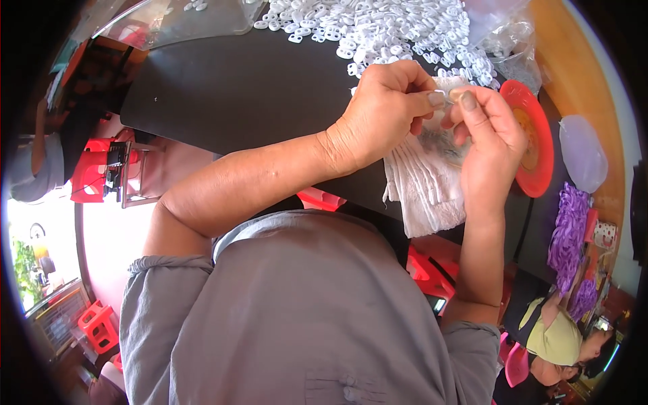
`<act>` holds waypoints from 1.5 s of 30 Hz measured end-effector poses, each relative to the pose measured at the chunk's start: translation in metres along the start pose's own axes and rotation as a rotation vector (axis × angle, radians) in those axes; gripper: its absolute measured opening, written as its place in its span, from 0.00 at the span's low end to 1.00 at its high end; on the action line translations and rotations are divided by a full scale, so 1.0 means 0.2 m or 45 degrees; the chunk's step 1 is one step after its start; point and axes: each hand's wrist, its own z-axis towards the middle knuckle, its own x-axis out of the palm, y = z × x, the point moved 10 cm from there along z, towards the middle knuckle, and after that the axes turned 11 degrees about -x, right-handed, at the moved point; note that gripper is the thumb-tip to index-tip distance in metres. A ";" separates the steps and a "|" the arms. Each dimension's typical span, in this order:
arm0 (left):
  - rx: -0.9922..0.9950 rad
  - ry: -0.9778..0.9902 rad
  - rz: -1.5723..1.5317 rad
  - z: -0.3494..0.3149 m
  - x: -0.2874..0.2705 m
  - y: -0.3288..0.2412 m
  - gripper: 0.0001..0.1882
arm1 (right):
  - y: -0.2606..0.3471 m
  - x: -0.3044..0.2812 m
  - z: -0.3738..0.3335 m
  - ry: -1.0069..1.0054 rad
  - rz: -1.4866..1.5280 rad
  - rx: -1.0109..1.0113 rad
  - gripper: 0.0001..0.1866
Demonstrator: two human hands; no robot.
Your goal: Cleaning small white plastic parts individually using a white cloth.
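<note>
While two hands (445, 101) pinch one small clip (445, 94), countless white rings (378, 27) lie beyond.

Black table (236, 94), heap of white plastic rings (385, 30) at its far edge, plain white cloths (422, 182) at the near edge, red plate (540, 142) and purple bundles (570, 233) toward the right edge, grey shirt (290, 317).

Left hand (385, 111), right hand (489, 138), pinching small white piece (445, 96)
</note>
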 end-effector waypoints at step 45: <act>-0.099 -0.029 -0.098 0.01 -0.01 0.10 0.05 | -0.08 0.06 -0.05 0.075 -0.194 -0.032 0.04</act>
